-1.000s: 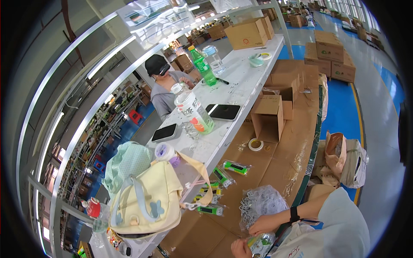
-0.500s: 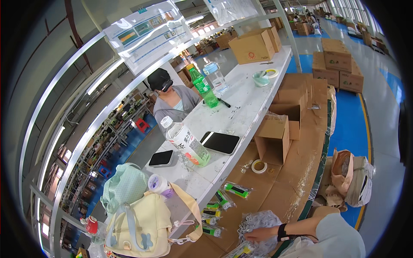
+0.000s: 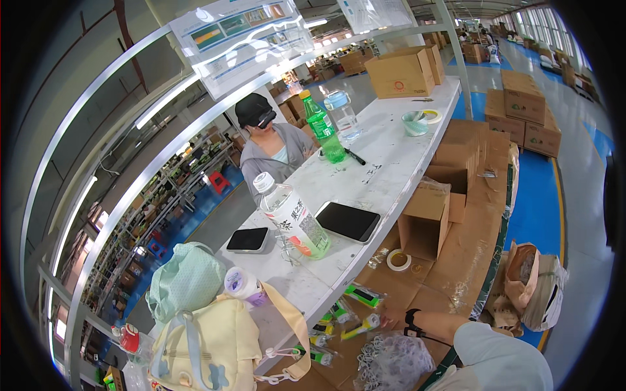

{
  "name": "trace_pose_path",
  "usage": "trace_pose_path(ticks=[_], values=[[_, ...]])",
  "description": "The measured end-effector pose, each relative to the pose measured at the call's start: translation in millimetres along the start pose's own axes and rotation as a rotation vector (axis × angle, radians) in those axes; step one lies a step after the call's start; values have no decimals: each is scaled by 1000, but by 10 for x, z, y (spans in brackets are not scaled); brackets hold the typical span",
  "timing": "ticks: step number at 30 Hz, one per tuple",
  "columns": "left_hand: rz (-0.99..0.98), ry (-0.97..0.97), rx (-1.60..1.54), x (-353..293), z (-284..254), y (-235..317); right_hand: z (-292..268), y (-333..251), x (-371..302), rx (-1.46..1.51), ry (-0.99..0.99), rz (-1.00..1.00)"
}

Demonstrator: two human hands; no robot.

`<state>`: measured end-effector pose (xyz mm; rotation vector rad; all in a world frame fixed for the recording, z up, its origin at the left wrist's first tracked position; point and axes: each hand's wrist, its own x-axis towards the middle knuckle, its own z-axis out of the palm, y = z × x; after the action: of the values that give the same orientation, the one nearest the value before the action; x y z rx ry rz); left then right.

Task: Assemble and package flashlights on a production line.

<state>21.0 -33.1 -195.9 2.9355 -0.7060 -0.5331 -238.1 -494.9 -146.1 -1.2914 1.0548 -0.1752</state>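
1. A pale yellow bag (image 3: 208, 348) is seen at the near left of the white surface (image 3: 391, 163), with a mint green bag (image 3: 186, 280) just behind it and a small purple-capped jar (image 3: 242, 285) beside them.
2. A black phone (image 3: 248, 239) is laid flat on the surface, and a clear bottle (image 3: 293, 218) with a white cap is stood just right of it.
3. A dark tablet (image 3: 348, 221) is laid right of the bottle.
4. Farther along, a green bottle (image 3: 323, 127), a clear blue-lidded bottle (image 3: 342, 116) and a black pen (image 3: 355, 156) are set near a seated person (image 3: 270, 146) in grey on the far side.
5. Small green and yellow packets (image 3: 339, 319) are scattered on the cardboard shelf (image 3: 456, 260) below the surface.
6. One hand (image 3: 391, 319), with a black wristband, is stretched flat towards the packets, its fingers narrow and nothing seen held; which hand it is cannot be told, though it is taken here as the right. The other hand is not seen.
7. A clear plastic bag (image 3: 391, 362) is lying just near of that hand.
8. A tape roll (image 3: 398, 260) is lying on the shelf beside an open carton (image 3: 427, 218).
9. A closed carton (image 3: 401, 72) is stood at the far end of the surface, with a pale bowl (image 3: 414, 122) near it.
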Motion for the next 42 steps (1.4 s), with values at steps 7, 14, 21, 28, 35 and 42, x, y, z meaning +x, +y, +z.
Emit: trace_pose_path(ticks=[7, 14, 21, 28, 35, 42], values=[[17, 811, 445, -223, 856, -299, 146, -43, -105, -154, 641, -371], [-13, 313, 86, -356, 525, -125, 121, 432, -1119, -284, 1030, -536], [-138, 354, 337, -82, 925, -221, 30, 1058, -1656, -489, 1066, -15], [-128, 401, 320, -94, 970, -182, 175, 1453, -1861, -598, 1178, 160], [-91, -59, 64, -46, 982, -646, 339, 1631, -1602, -699, 1227, 42], [-314, 437, -586, -1149, 264, -538, 205, 1664, -1871, -740, 1175, 133]])
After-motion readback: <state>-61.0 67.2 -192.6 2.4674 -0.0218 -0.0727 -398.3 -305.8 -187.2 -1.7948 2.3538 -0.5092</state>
